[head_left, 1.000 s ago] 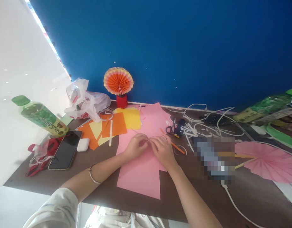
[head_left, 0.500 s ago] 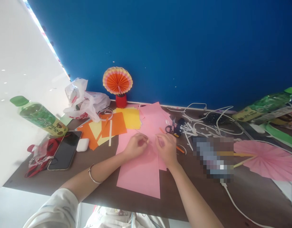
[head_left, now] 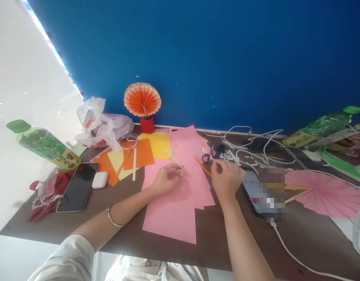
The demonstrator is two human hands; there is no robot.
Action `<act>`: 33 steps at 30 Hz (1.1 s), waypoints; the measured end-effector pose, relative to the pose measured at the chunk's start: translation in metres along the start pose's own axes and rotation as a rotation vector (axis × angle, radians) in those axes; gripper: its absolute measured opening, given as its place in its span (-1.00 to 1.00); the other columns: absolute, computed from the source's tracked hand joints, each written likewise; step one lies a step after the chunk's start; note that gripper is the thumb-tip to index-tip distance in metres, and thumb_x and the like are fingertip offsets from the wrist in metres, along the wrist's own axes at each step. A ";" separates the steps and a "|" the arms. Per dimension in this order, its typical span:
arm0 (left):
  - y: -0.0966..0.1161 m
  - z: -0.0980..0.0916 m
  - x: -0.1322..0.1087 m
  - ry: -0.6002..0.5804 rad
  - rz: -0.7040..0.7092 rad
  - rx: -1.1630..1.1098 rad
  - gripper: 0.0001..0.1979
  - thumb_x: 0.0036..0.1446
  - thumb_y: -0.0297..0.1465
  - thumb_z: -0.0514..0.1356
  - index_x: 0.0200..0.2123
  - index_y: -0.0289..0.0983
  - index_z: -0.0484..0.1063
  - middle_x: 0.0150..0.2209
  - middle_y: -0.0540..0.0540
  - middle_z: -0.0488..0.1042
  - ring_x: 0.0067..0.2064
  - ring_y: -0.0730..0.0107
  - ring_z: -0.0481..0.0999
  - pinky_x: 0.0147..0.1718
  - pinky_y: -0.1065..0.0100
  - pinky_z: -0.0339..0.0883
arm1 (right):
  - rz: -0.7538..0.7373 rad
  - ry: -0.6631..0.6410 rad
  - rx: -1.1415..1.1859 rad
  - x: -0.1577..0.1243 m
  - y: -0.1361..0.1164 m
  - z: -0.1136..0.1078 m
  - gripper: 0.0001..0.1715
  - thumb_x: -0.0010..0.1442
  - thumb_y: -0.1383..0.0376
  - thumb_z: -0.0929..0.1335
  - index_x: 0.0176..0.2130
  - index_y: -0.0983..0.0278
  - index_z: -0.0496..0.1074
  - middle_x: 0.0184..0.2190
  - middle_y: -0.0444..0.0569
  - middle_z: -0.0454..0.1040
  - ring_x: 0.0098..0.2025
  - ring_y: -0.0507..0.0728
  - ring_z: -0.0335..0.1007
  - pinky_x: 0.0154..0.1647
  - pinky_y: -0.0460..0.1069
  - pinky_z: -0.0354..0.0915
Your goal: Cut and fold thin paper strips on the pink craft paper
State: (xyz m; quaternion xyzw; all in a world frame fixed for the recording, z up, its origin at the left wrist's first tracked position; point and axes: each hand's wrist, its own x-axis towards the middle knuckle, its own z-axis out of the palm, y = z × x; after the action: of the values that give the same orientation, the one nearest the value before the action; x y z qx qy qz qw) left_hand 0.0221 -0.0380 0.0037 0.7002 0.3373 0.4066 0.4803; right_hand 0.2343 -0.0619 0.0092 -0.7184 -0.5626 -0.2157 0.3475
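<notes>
My left hand (head_left: 167, 179) is over the pink paper (head_left: 171, 218), its fingertips closed on a thin white strip (head_left: 174, 157) that sticks up and to the left. My right hand (head_left: 227, 180) hovers to the right of the pink sheets, near the dark-handled scissors (head_left: 207, 158) and a heap of white paper strips (head_left: 231, 156). Its thumb and fingers are curled together; whatever may be between them is hidden. A narrow orange strip (head_left: 202, 166) lies between the hands on the pink paper.
Orange sheets (head_left: 141, 154) and yellow sheets (head_left: 161, 145) lie at left behind my left hand. A round paper fan (head_left: 143, 99) stands by the wall. Bottles, a dark phone (head_left: 78, 189), a charging phone (head_left: 253, 191), white cables (head_left: 268, 146) and a pink fan (head_left: 326, 193) surround the work area.
My right hand has moved away from my left, rightward toward the scissors and white strips. My left hand stays over the pink paper, the white strip now plainly visible in it.
</notes>
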 end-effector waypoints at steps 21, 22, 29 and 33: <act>0.008 -0.004 -0.002 -0.219 0.159 -0.059 -0.86 -0.03 -0.53 0.15 -0.41 -0.27 0.50 -0.29 -0.12 0.47 -0.19 0.33 0.49 -0.10 0.26 0.33 | 0.776 -0.799 1.338 -0.013 -0.054 -0.008 -0.58 -0.06 0.13 0.41 -0.18 0.24 0.38 -0.44 -0.06 0.50 -0.48 0.03 0.36 -0.51 -0.07 0.24; 0.008 -0.004 -0.002 -0.227 0.167 -0.063 -0.84 -0.03 -0.54 0.14 -0.40 -0.27 0.50 -0.28 -0.12 0.47 -0.18 0.33 0.48 -0.08 0.25 0.32 | 0.797 -0.810 1.360 -0.013 -0.055 -0.010 -0.56 -0.08 0.16 0.43 -0.17 0.22 0.37 -0.42 -0.06 0.50 -0.46 0.05 0.39 -0.49 -0.07 0.26; 0.009 -0.004 -0.001 -0.230 0.191 -0.064 -0.79 -0.05 -0.59 0.12 -0.39 -0.26 0.50 -0.15 -0.13 0.48 -0.09 0.31 0.45 -0.06 0.26 0.31 | 0.847 -0.805 1.412 -0.013 -0.055 -0.014 -0.66 -0.11 0.17 0.46 -0.30 0.24 0.40 -0.37 -0.06 0.49 -0.32 0.09 0.44 -0.32 -0.01 0.35; 0.007 -0.003 -0.001 -0.222 0.216 -0.007 -0.80 -0.09 -0.59 0.14 -0.42 -0.24 0.51 -0.16 -0.12 0.50 -0.05 0.27 0.43 -0.01 0.22 0.27 | 0.895 -0.715 1.436 -0.014 -0.054 -0.009 -0.65 -0.18 0.26 0.50 -0.33 0.23 0.40 -0.36 -0.09 0.47 -0.31 0.07 0.43 -0.30 -0.03 0.34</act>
State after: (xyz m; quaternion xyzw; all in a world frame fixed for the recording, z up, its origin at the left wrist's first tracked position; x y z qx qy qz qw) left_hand 0.0197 -0.0398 0.0109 0.7715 0.2031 0.3772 0.4704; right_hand 0.1789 -0.0716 0.0194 -0.5048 -0.3049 0.5754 0.5667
